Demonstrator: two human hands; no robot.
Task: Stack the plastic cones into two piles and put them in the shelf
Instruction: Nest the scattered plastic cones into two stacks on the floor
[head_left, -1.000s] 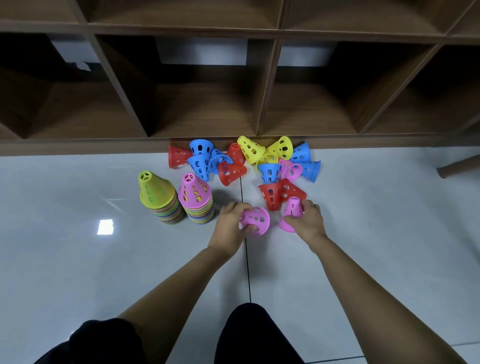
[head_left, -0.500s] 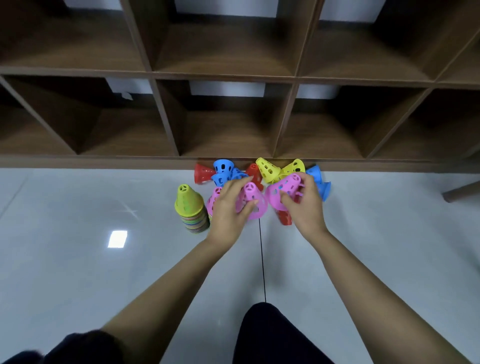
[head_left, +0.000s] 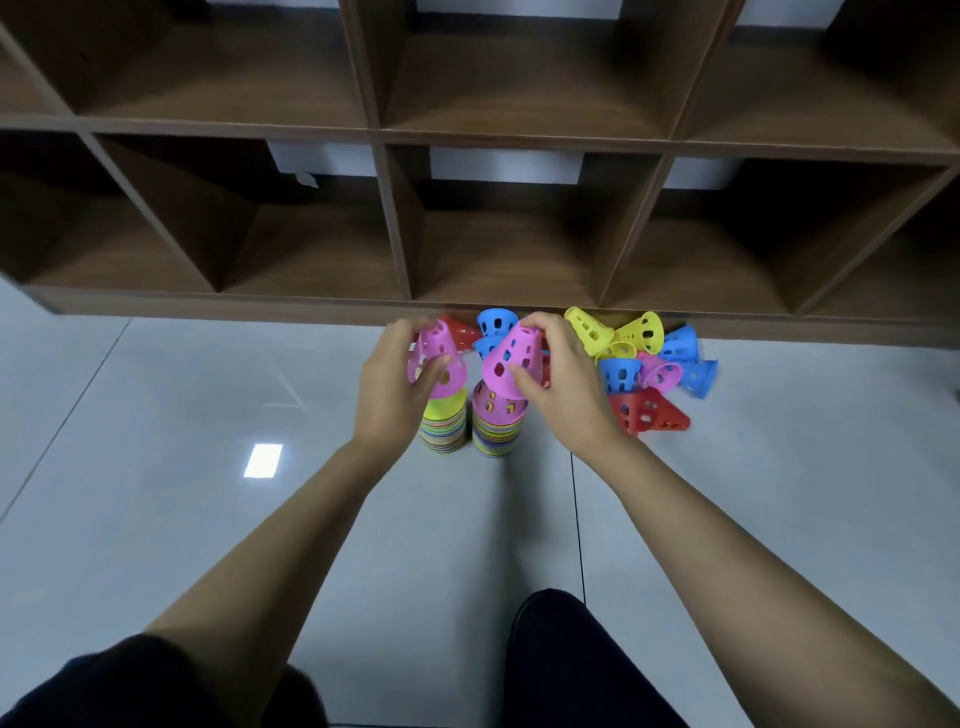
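Two piles of stacked cones stand on the floor: the left pile (head_left: 442, 428) has a yellow-green cone on top, the right pile (head_left: 496, 423) a pink one. My left hand (head_left: 395, 387) grips a pink cone (head_left: 439, 358) just above the left pile. A second pink cone (head_left: 511, 358) is held upright in my right hand (head_left: 563, 382), directly over the right pile. Loose cones lie to the right against the shelf base: yellow (head_left: 636, 330), blue (head_left: 685, 358), red (head_left: 649, 410) and pink (head_left: 662, 371). More blue (head_left: 496, 322) and red cones show behind my hands.
The brown wooden shelf (head_left: 467, 306) with open cubbies runs across the top, its base right behind the cones. Grey tiled floor (head_left: 208, 467) spreads to the left and right. My dark-clothed knees (head_left: 571, 665) fill the bottom of the view.
Both hands picked up a pink cone each from the floor, lifted them and carried them left over the two piles. The camera tilted up toward the shelf.
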